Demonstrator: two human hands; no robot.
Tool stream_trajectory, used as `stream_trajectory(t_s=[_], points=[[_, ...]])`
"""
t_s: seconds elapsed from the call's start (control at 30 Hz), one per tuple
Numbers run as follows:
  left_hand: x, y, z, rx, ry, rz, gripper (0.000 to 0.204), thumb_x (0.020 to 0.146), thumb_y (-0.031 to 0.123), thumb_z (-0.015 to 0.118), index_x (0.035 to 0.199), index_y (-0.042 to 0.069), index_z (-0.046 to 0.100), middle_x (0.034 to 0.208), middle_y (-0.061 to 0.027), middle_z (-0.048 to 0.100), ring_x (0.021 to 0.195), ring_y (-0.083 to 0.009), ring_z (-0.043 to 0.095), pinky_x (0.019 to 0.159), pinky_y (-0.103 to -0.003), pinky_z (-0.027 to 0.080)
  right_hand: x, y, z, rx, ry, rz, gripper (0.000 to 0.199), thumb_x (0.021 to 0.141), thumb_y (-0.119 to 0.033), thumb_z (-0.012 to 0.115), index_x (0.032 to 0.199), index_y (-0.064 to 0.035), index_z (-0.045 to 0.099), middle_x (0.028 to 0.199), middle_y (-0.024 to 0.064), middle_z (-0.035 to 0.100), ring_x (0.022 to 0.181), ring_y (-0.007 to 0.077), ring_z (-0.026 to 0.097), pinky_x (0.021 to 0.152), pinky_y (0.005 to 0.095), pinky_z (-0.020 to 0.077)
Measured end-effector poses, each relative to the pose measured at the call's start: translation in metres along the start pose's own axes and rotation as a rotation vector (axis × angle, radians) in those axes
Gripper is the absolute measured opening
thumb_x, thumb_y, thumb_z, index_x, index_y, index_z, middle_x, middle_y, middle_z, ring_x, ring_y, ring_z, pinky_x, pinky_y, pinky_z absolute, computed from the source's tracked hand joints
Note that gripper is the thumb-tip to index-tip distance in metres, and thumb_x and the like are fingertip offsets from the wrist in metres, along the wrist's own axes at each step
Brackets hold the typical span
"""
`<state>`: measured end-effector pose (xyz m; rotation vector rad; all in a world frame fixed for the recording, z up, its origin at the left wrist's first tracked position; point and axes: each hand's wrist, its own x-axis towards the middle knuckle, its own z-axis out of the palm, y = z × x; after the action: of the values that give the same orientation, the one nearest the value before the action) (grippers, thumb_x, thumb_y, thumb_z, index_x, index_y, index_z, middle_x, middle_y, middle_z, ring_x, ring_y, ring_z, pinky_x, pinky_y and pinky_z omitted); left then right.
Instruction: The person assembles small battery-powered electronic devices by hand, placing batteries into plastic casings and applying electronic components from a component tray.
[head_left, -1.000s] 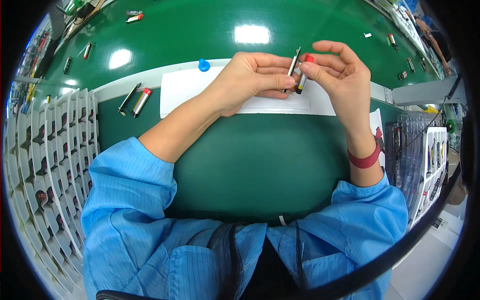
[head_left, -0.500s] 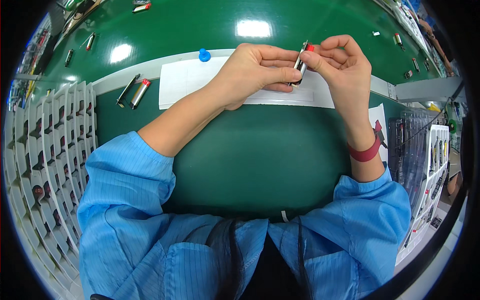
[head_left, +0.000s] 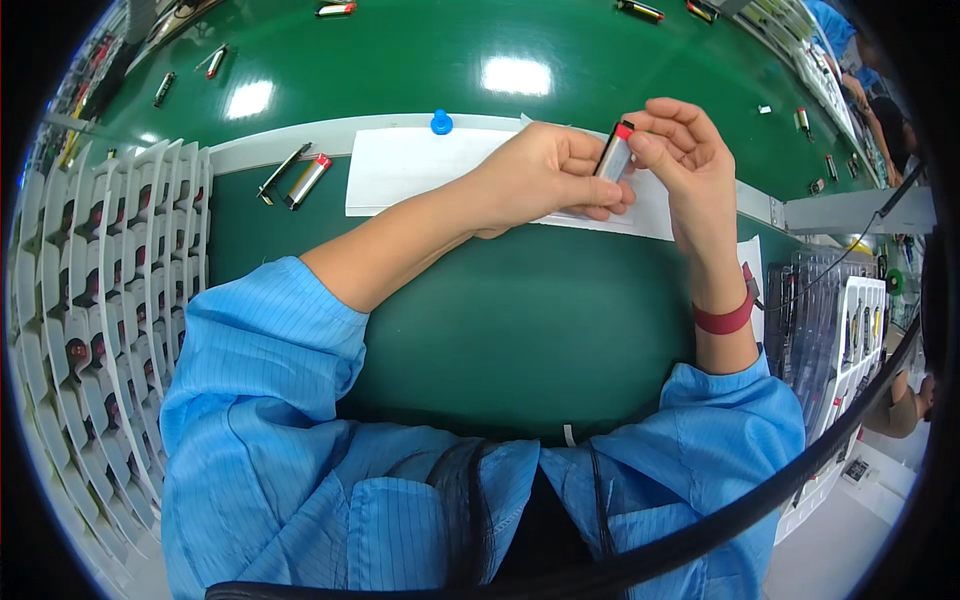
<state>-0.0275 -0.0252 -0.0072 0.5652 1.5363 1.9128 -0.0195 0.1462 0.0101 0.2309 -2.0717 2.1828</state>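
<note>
While both hands meet at about one o'clock in the head view, the left hand (head_left: 545, 175) and right hand (head_left: 685, 160) pinch a slim silver cell with a red end (head_left: 614, 152) above the white sheet (head_left: 400, 175). The step looks like fingertip handling of that cell; any further move calls for a steady grip. Two similar cells (head_left: 295, 178) lie at ten o'clock.

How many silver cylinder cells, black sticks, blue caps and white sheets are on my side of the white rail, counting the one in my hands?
Silver cylinder cells with red end: 2, one held by left hand and right hand, one lying
Black stick: 1
Blue cap: 1
White sheet: 1
Total: 5
</note>
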Motion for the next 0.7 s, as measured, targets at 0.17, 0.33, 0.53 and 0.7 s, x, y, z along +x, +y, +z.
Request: stream_trajectory(t_s=[0.17,0.33,0.53,0.7], points=[[-0.004,0.003,0.002,-0.210,-0.081,-0.095,0.029,0.085,0.013,0.058,0.109,-0.003,0.052,0.100,-0.0133,0.061,0.090,-0.0185,0.061,0.080,-0.029,0.050,-0.001,-0.006,-0.005,-0.083,-0.155,0.045,0.031,0.077,-0.007,0.067,0.102,0.0016,0.050,0.080,0.0087,0.063,0.071,0.0105,0.058,0.064,0.0193,0.0456],[-0.002,-0.005,0.017,0.632,0.289,0.370,0.037,0.082,0.017,0.061,0.110,-0.006,0.050,0.096,-0.0139,0.061,0.088,-0.0243,0.059,0.077,-0.031,0.049,0.013,0.005,-0.014,-0.140,-0.083,-0.127,0.026,0.080,-0.011,0.064,0.099,0.0010,0.051,0.083,0.0089,0.064,0.069,0.0098,0.057,0.064,0.0206,0.0450],[0.046,0.025,-0.027,1.374,0.327,0.365,0.025,0.079,0.017,0.059,0.097,-0.001,0.061,0.093,-0.0130,0.061,0.091,-0.0299,0.055,0.081,-0.036,0.046,0.104,0.045,-0.109,-0.566,0.338,-0.020,0.035,0.077,-0.022,0.068,0.101,-0.0012,0.054,0.080,0.0090,0.065,0.068,0.0120,0.058,0.061,0.0226,0.0452],[0.053,0.035,-0.115,1.657,0.578,0.367,0.019,0.074,0.005,0.054,0.091,0.003,0.064,0.094,-0.0118,0.060,0.092,-0.0292,0.055,0.083,-0.036,0.045,0.102,0.041,-0.118,-1.071,0.369,-0.196,0.032,0.078,-0.024,0.065,0.100,-0.0026,0.058,0.088,0.0109,0.064,0.066,0.0165,0.058,0.064,0.0288,0.0472]])
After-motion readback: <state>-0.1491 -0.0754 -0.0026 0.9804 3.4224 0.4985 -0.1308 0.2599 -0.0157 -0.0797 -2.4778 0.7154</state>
